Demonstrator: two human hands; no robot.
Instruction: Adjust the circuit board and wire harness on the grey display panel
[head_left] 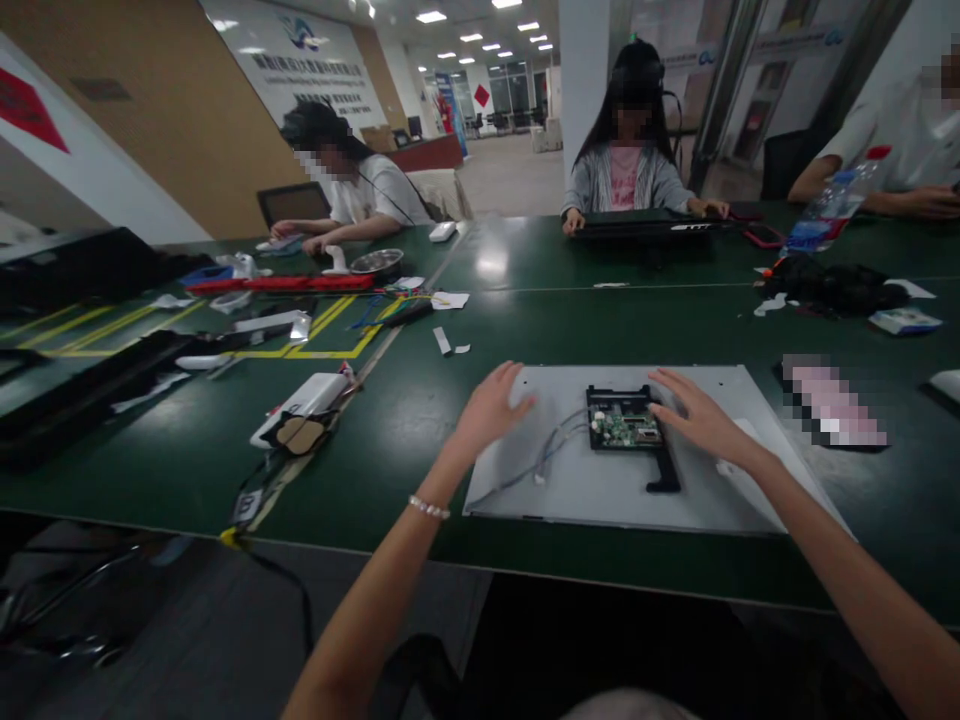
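Flat grey panel (600, 487) on the near counter (397, 440), a circuit board (630, 428) in a black bracket (664, 470) on its middle.
The left grip (495, 408) hovers at the panel's far left, the right grip (696, 415) just right of the board; both have fingers spread and hold nothing, though whether the right thumb touches the bracket cannot be told. The panel looks stiff and smooth, probably of modest weight and apt to slide, so its left and right edges seem the best hold. The exposed board is likely fragile, and the thin cables (556, 440) on its left soft and easily tugged; the bracket's rigid arms should be safer to pinch than the components.
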